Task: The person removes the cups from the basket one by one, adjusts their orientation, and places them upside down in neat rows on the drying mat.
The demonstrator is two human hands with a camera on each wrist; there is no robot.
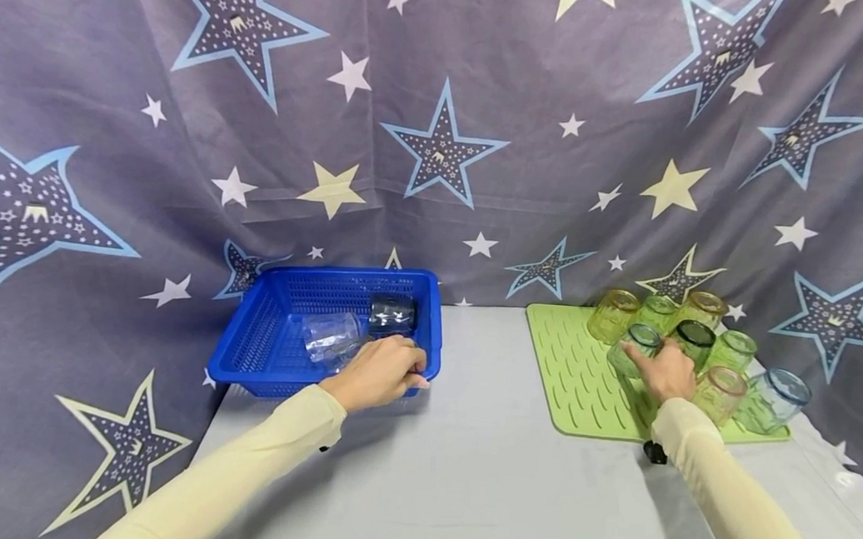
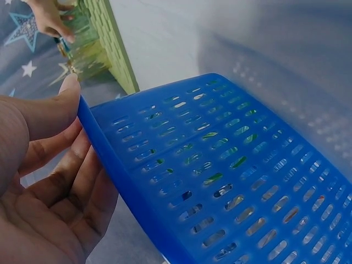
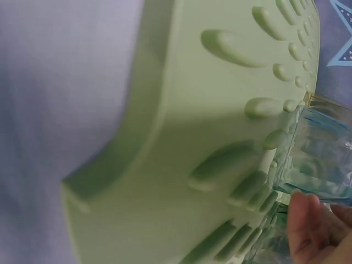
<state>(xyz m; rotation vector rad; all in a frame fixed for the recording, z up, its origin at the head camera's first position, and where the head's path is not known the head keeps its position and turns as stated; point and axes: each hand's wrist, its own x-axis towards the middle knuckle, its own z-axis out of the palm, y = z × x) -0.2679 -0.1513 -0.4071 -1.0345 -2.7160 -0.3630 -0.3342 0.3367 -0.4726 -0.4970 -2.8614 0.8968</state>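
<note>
My left hand [image 1: 382,372] holds the right front rim of a blue plastic basket [image 1: 333,276], thumb on one side and fingers on the other. Inside the basket lie a clear glass [image 1: 329,335] and a dark grey glass [image 1: 392,313] on their sides; more clear glass shows partly behind the hand. On a green drying mat [image 1: 570,379], my right hand [image 1: 668,374] grips a teal glass [image 1: 628,363], with the thumb across its near side. The right wrist view has fingertips [image 3: 308,206] against that glass. A dark green glass [image 1: 694,342] stands close beside the hand.
Around the right hand stand a yellow glass [image 1: 612,317], an amber glass [image 1: 702,308], light green glasses [image 1: 731,351], a pink glass [image 1: 718,396] and a blue glass [image 1: 773,402]. A star-patterned curtain [image 1: 483,181] hangs behind the white table [image 1: 477,473].
</note>
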